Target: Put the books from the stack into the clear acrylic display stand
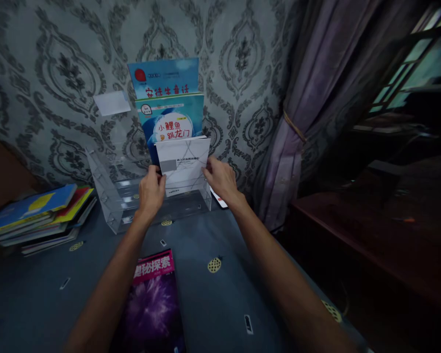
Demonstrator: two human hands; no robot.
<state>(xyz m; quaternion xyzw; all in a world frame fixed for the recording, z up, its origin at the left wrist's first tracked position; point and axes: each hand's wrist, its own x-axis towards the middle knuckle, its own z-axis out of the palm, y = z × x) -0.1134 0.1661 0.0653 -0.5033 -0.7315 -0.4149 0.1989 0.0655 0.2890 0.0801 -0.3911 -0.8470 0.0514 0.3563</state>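
Between my two hands stands a white booklet [185, 169] with a grey block on its cover, at the clear acrylic book rack [112, 206]. My left hand [152, 191] grips its lower left edge, and my right hand [220, 177] has its right edge between thumb and fingers. Behind it two books stand upright in tiers: a blue-green one [176, 117] with a white oval, and a taller blue one [165, 76] at the back. Below my wrists, a purple and black book [154, 309] lies flat on the table, partly covered by my left forearm.
A pile of books [44, 215] lies at the left of the dark cloth-covered table [206, 304]. A white card [112, 103] shows above the rack's left side. Patterned wall behind; a tied purple curtain [290, 142] and a dark red wooden surface [353, 220] are to the right.
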